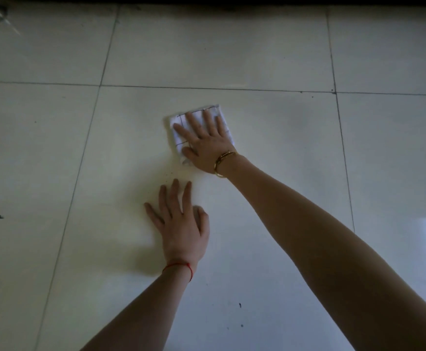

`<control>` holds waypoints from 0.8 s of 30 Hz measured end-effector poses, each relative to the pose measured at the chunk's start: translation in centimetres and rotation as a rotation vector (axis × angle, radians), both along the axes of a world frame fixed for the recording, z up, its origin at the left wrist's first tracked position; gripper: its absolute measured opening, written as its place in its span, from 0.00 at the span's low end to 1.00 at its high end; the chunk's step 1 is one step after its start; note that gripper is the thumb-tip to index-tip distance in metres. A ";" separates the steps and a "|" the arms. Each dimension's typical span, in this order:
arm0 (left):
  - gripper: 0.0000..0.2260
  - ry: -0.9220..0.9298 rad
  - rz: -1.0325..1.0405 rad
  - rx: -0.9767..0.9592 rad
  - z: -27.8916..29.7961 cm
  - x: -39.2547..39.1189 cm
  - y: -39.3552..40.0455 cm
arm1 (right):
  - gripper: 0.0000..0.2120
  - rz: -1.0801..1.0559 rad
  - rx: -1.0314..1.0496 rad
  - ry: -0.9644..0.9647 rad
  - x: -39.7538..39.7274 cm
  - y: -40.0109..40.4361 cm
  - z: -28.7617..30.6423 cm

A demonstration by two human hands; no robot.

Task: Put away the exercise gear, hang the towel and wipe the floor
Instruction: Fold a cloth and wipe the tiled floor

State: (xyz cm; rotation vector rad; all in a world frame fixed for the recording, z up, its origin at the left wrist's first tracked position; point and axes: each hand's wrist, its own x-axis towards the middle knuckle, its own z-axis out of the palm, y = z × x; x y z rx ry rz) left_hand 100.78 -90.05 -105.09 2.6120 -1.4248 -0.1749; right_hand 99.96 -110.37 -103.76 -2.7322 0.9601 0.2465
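R hand (207, 145) flat on cloth (175, 141), floor (283, 153).

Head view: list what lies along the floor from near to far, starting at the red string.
Red string → left hand → bangle → right hand → cloth → grout line → dark strip.

words on my cloth (179, 138): none, only thin dark grid lines
words on the floor tiles (257, 59): none i can read
marks on my gold bangle (223, 160): too small to tell
marks on my red wrist string (181, 267): none
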 end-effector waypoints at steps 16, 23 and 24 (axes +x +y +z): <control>0.26 -0.020 0.009 -0.027 -0.3 -0.1 -0.1 | 0.29 -0.625 -0.039 0.021 -15.6 -12.7 0.2; 0.26 -0.003 0.022 -0.051 -0.2 -0.3 0.0 | 0.29 -0.710 -0.061 0.005 -18.5 -6.1 0.3; 0.26 -0.005 0.023 -0.061 -0.1 -0.4 -0.1 | 0.29 -0.698 -0.057 -0.003 -18.6 -4.5 0.3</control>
